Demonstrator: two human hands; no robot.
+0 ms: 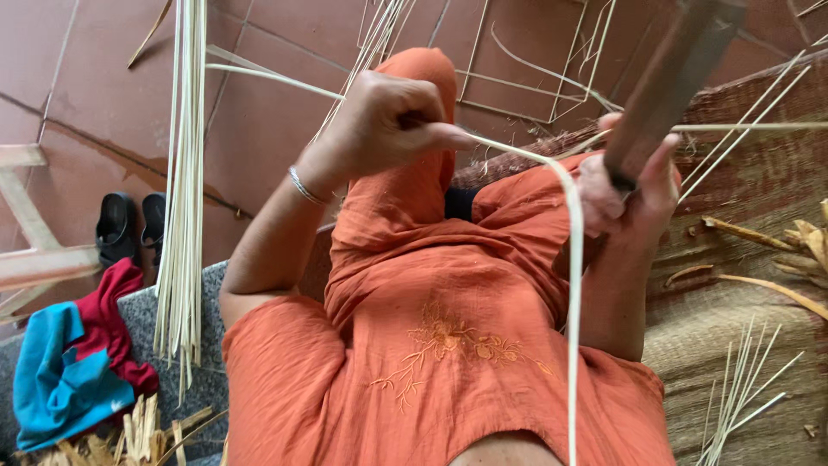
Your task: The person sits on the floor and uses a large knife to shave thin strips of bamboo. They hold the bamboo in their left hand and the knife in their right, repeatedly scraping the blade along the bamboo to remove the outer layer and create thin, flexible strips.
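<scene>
Both hands work above an orange-clad lap: the right hand [630, 194] is clenched around a dark knife handle [668, 82], the left hand [388, 121] pinches a pale cane strip [573, 285] curving between them. Beyond, cane strips [183, 190] hang over red floor tiles [276, 129].

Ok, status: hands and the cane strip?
Left hand pinching cane strip. Right hand gripping blade handle on the strip. Nothing in the way.
</scene>
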